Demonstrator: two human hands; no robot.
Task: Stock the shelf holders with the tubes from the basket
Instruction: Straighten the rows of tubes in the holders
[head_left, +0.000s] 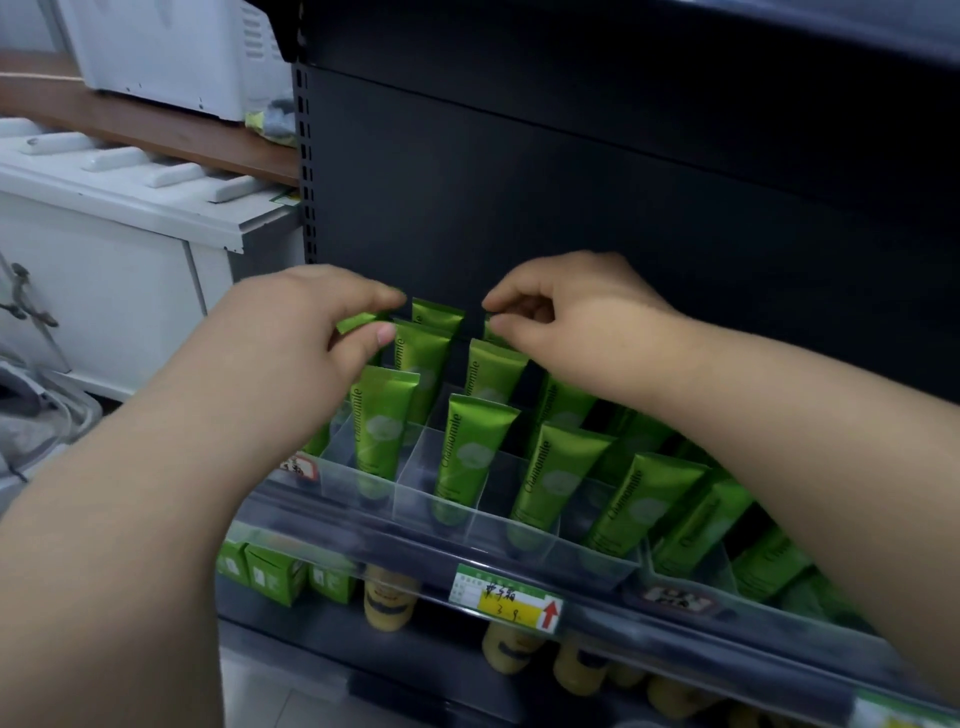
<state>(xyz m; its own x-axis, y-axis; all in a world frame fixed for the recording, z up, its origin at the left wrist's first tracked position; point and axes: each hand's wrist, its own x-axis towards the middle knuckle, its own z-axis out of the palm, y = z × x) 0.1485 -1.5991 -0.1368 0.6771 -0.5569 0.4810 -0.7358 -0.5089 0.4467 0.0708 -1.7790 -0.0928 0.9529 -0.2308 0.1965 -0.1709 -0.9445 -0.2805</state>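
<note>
Right now both hands are at the back row of the clear holders (519, 525) on the shelf. The left hand (306, 338) has its grip closed, thumb against forefinger, on the flat crimped end of a green Chamomile tube (358, 322). That tube leans off to the left, out of line with the upright front tubes (384, 415). Its body runs down behind the hand, so I cannot tell which slot its cap sits in. The right hand (576, 317) likewise pinches the crimp of a second back-row tube (491, 328), further right, standing close to upright. Both tubes hang below the fingertips, long axis pointing down into the holders. I'd judge the leaning one must be swung upright before it will drop in. The basket is out of sight.
</note>
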